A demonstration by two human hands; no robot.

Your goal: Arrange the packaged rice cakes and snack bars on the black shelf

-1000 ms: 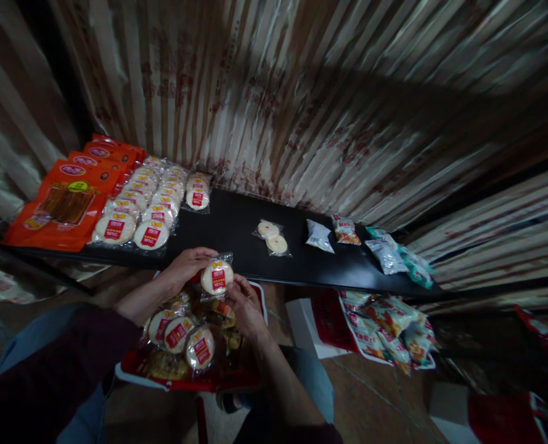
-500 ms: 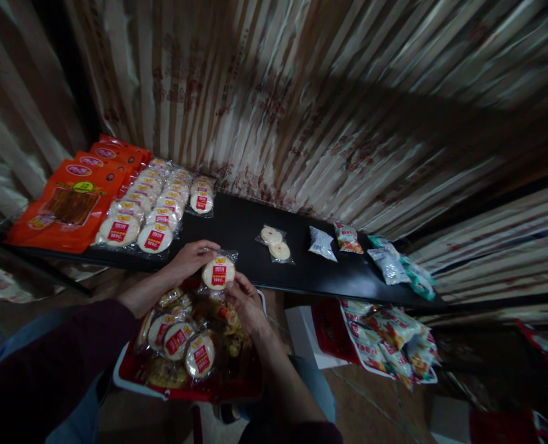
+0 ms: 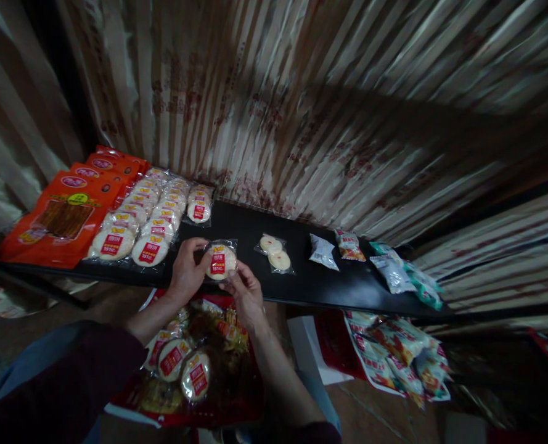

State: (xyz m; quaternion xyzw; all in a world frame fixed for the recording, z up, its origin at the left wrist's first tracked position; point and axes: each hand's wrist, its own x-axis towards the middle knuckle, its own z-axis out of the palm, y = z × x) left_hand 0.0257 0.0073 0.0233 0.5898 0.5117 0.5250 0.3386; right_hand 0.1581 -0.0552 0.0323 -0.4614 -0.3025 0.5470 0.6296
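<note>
Between my two hands is a clear-wrapped round rice cracker pack (image 3: 222,262) with a red label, held over the front edge of the black shelf (image 3: 246,287). My left hand (image 3: 189,266) pinches its left side, and my right hand (image 3: 245,290) grips its lower right corner. Rows of similar cracker packs (image 3: 151,250) overlap on the shelf to the left, with a shorter stack (image 3: 200,206) beside them. Below my hands, a red basket (image 3: 237,401) holds several cracker packs (image 3: 196,375) and gold-coloured wrapped snacks.
Orange snack bags (image 3: 61,216) lie at the shelf's left end. Rightward are a cracker pack (image 3: 276,251), a white bag (image 3: 323,251), a red-and-white bag (image 3: 349,245) and green bags (image 3: 421,283). Another basket of bags (image 3: 400,351) stands below right. A curtain (image 3: 274,111) hangs behind.
My left hand has closed on the left side of the cracker pack, which is now further over the shelf. The view has shifted slightly.
</note>
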